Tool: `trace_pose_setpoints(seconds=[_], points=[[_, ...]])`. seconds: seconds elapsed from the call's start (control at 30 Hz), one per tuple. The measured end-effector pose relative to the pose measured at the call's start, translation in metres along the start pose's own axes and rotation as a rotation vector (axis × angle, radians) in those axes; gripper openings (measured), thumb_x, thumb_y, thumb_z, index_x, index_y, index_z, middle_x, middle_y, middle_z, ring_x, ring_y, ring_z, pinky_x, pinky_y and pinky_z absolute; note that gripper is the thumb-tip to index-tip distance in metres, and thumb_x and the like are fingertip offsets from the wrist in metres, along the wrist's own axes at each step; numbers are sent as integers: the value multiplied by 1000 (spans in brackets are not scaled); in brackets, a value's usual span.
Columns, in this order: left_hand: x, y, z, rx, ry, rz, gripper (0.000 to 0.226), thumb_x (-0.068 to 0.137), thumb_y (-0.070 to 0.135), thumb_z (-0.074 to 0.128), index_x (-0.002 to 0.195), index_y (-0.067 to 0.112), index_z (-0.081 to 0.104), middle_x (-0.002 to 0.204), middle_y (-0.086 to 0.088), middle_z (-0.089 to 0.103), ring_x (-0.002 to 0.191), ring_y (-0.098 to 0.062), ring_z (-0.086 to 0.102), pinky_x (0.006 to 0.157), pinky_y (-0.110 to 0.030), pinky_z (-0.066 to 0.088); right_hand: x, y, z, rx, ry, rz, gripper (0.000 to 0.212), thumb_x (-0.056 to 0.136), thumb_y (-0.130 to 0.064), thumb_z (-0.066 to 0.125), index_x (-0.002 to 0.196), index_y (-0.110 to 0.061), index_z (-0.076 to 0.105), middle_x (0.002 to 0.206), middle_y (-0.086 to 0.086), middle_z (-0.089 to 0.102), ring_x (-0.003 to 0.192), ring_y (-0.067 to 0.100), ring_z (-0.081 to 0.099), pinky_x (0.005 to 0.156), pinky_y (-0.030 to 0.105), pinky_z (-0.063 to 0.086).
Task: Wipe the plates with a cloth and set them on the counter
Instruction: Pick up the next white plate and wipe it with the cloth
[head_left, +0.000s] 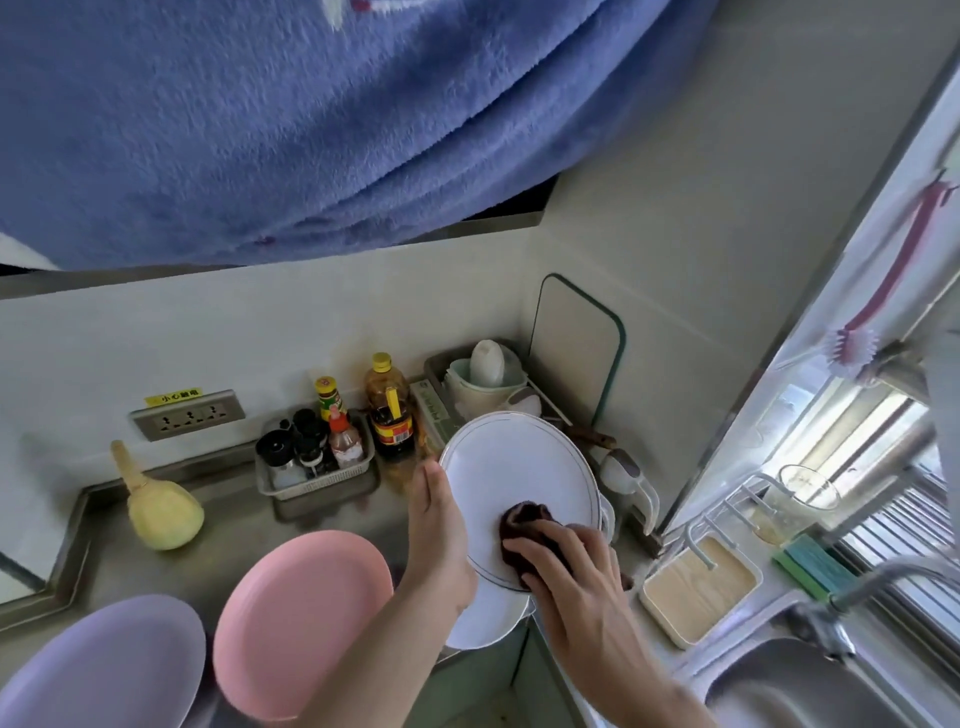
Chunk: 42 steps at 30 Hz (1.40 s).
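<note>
**Wiping the white plate**

We hold the white plate (514, 467) tilted up above the counter (228, 540), our left hand (439, 540) closed along its left rim with the thumb on the front face. Our right hand (576, 587) grips a dark cloth (524, 525) bunched under the fingers and presses it against the lower part of the plate's face. A second white plate (483, 623) shows just below and behind the one we hold; we cannot tell what it rests on. To our left, a pink plate (301, 623) and a purple plate (98, 670) lie flat on the counter, side by side. A basket of bottles (317, 462) stands by the wall, and the sink (800, 691) sits at lower right.
</note>
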<state>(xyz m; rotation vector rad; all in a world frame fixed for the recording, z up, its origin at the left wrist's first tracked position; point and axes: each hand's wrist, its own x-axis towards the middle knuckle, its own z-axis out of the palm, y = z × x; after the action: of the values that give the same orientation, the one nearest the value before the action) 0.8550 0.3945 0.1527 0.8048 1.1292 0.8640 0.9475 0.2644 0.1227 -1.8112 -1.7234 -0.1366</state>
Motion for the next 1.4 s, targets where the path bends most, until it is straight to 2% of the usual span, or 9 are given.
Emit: trace_pose_setpoints(seconds=[0.17, 0.33, 0.43, 0.57, 0.7, 0.93, 1.03, 1.17, 1.4], points=[[2, -27, 20, -36, -68, -185, 71, 83, 72, 36, 143, 35, 39, 144, -9, 51, 121, -34, 58, 101, -53, 48, -12, 6, -4, 114, -95, -65, 31, 99, -32, 47, 130, -30, 53, 133, -12, 53, 107, 19, 48, 88, 35, 45], [13, -50, 29, 164, -49, -232, 61, 94, 64, 28, 148, 37, 29, 151, 4, 38, 134, -25, 41, 110, -46, 37, -43, 59, -30, 16, -273, -92, 37, 94, -18, 44, 125, -38, 51, 130, -17, 51, 107, 16, 46, 90, 31, 44], [14, -72, 32, 216, -33, -240, 49, 97, 58, 26, 143, 41, 32, 142, 7, 39, 129, -26, 44, 103, -44, 40, -64, 97, -41, -79, -303, 9, 38, 84, -14, 54, 115, -36, 57, 122, -15, 57, 102, 18, 49, 86, 33, 46], [22, -123, 31, 242, -14, -316, 59, 91, 65, 24, 145, 43, 32, 153, 6, 37, 136, -26, 39, 111, -54, 35, -93, 127, -44, -191, -294, 218, 60, 60, 2, 75, 105, -35, 61, 111, -13, 63, 90, 21, 51, 72, 33, 48], [15, -166, 33, 208, 91, -367, 49, 98, 53, 26, 140, 33, 40, 141, -5, 46, 127, -28, 44, 108, -51, 39, -133, 146, -36, -131, -248, 393, 69, 49, 9, 68, 105, -32, 63, 106, -12, 63, 83, 19, 52, 71, 30, 47], [17, -214, 45, 173, 163, -326, 31, 105, 35, 25, 125, 21, 45, 125, -1, 44, 108, -22, 43, 95, -40, 38, -167, 158, -20, 80, -171, 593, 73, 48, -2, 52, 108, -42, 59, 102, -13, 65, 84, 16, 60, 77, 16, 42], [29, -229, 49, 180, 192, -314, 21, 104, 34, 27, 111, 23, 43, 128, -4, 48, 107, -23, 45, 95, -40, 40, -167, 157, -16, 110, -151, 599, 68, 51, -4, 52, 105, -43, 59, 100, -15, 65, 84, 8, 58, 81, 3, 38], [43, -246, 53, 252, 170, -254, 33, 103, 26, 38, 134, 16, 44, 137, -10, 50, 109, -26, 48, 99, -44, 44, -163, 158, -14, 115, -154, 585, 64, 52, -5, 52, 104, -41, 63, 101, -17, 64, 84, 5, 57, 83, 0, 36], [51, -262, 63, 303, 191, -225, 46, 94, 5, 53, 137, 15, 42, 136, -13, 53, 107, -28, 53, 90, -38, 46, -160, 158, -17, 124, -136, 578, 58, 56, -5, 52, 105, -32, 68, 102, -16, 64, 97, -6, 50, 84, -1, 35]])
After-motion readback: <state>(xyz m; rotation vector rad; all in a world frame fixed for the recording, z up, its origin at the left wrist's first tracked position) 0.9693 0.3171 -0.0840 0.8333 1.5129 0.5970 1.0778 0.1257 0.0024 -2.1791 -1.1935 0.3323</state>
